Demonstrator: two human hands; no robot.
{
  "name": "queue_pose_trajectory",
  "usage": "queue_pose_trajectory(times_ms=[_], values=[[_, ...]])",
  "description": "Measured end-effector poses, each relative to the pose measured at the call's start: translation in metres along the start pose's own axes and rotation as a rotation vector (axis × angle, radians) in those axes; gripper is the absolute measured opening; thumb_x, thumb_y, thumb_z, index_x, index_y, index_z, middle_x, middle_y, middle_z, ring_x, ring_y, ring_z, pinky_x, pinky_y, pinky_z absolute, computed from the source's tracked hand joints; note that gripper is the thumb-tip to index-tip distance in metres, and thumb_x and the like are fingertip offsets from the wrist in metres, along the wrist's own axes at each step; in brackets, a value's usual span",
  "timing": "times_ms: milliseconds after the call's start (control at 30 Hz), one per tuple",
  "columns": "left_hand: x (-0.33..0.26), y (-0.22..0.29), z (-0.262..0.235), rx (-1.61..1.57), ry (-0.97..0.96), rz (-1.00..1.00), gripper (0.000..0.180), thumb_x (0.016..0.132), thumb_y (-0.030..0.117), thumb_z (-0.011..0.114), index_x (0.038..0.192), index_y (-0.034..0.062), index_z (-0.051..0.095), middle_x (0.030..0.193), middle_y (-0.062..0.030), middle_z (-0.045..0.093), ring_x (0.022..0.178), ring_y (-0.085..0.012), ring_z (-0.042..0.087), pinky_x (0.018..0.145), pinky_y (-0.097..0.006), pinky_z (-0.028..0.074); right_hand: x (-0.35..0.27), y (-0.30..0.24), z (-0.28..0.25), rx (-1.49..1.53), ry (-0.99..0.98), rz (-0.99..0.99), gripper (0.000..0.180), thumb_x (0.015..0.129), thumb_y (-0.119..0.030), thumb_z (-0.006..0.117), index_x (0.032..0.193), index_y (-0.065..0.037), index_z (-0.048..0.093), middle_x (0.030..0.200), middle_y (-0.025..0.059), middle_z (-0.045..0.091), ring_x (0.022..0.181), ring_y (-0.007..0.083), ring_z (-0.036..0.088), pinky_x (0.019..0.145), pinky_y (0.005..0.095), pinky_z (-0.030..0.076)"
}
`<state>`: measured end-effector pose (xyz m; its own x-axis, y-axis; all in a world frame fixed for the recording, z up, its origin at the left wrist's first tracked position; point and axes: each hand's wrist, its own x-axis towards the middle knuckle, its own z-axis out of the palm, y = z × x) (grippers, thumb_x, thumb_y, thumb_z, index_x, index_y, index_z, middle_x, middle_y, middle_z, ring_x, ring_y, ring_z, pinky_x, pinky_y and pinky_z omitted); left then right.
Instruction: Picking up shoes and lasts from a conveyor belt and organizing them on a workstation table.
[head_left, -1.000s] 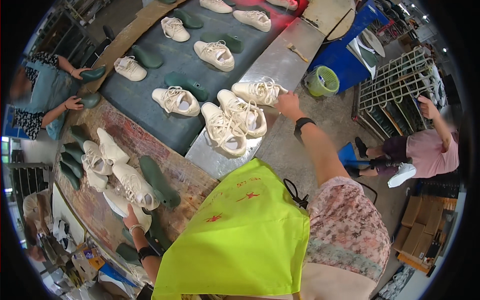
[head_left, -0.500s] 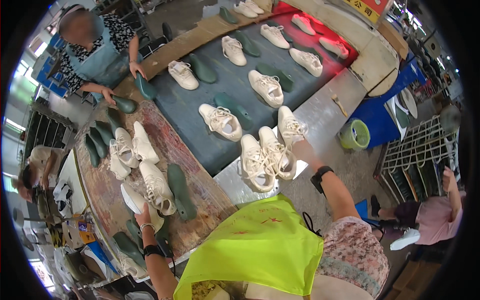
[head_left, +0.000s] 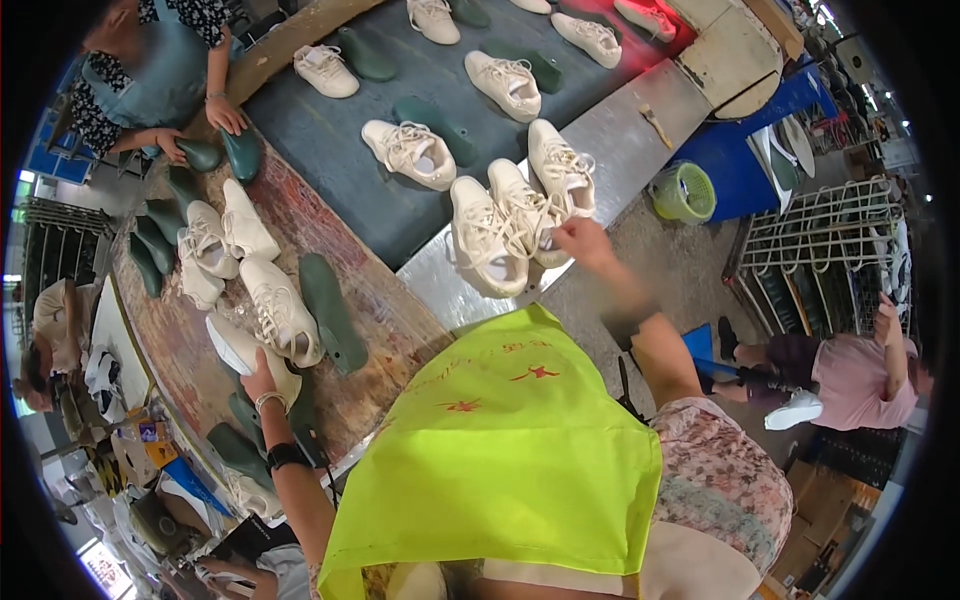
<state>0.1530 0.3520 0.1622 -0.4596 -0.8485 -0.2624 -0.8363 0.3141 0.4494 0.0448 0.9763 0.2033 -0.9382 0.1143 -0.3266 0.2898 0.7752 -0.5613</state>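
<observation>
My left hand (head_left: 259,381) is closed around a cream sneaker (head_left: 232,343) tilted on its side, its pale sole showing, over the worn workbench. Beside it lie another cream sneaker (head_left: 280,308) and a dark green shoe last (head_left: 330,312). My right hand (head_left: 584,244), fingers curled, is at the heel of the middle sneaker (head_left: 520,207) of three on the metal ledge; whether its fingertips grip anything is hidden. The left sneaker (head_left: 485,232) and the right sneaker (head_left: 558,168) flank it, laces loose, toes pointing away from me.
A conveyor belt (head_left: 330,155) carries sneakers and green lasts beyond the ledge. Across the workbench (head_left: 300,220), a co-worker's hands (head_left: 226,115) hold green lasts. On the right are a brush (head_left: 656,126), a green basket (head_left: 684,192) and a wire rack (head_left: 815,235). Another person stands there.
The view has tipped, so everything sits higher. My right hand has drawn back slightly from the right sneaker toward me. My left hand still holds its sneaker.
</observation>
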Motion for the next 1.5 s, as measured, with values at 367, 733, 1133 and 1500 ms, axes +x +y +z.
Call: queue_pose_trajectory(times_ms=[367, 733, 1133, 1500], values=[[0.004, -0.006, 0.006, 0.004, 0.017, 0.006, 0.108, 0.062, 0.066, 0.063, 0.121, -0.0192, 0.035, 0.123, -0.0313, 0.045, 0.115, -0.0393, 0.046, 0.097, -0.038, 0.036, -0.03, -0.021, 0.088, -0.44, 0.319, -0.16, 0.04, 0.065, -0.026, 0.069, 0.091, -0.003, 0.05, 0.088, 0.0143, 0.057, 0.093, 0.0284, 0.049, 0.079, 0.0394, 0.037], [0.007, -0.012, 0.008, -0.082, 0.015, -0.012, 0.104, 0.063, 0.062, 0.066, 0.121, -0.0184, 0.037, 0.12, -0.0304, 0.048, 0.109, -0.0384, 0.05, 0.092, -0.038, 0.041, -0.058, -0.013, 0.075, -0.497, 0.132, -0.465, 0.021, 0.073, -0.024, 0.06, 0.085, -0.007, 0.056, 0.075, 0.0106, 0.062, 0.08, 0.0264, 0.057, 0.07, 0.039, 0.042], [0.018, -0.016, 0.005, 0.041, 0.014, -0.027, 0.105, 0.062, 0.066, 0.065, 0.119, -0.0184, 0.039, 0.121, -0.0318, 0.047, 0.112, -0.0384, 0.049, 0.095, -0.038, 0.039, 0.063, 0.021, 0.008, -0.109, -0.289, 0.234, 0.03, 0.077, -0.019, 0.052, 0.099, -0.001, 0.058, 0.069, 0.0128, 0.063, 0.051, 0.0205, 0.062, 0.048, 0.0297, 0.051], [-0.063, -0.025, -0.035, -0.349, 0.137, 0.148, 0.064, 0.071, 0.044, 0.071, 0.104, -0.0084, 0.054, 0.098, -0.0188, 0.062, 0.089, -0.025, 0.059, 0.078, -0.034, 0.045, 0.038, -0.028, -0.034, -0.665, -0.165, -0.306, 0.033, 0.074, -0.031, 0.06, 0.097, -0.008, 0.062, 0.093, 0.0135, 0.064, 0.087, 0.0322, 0.061, 0.072, 0.0415, 0.048]])
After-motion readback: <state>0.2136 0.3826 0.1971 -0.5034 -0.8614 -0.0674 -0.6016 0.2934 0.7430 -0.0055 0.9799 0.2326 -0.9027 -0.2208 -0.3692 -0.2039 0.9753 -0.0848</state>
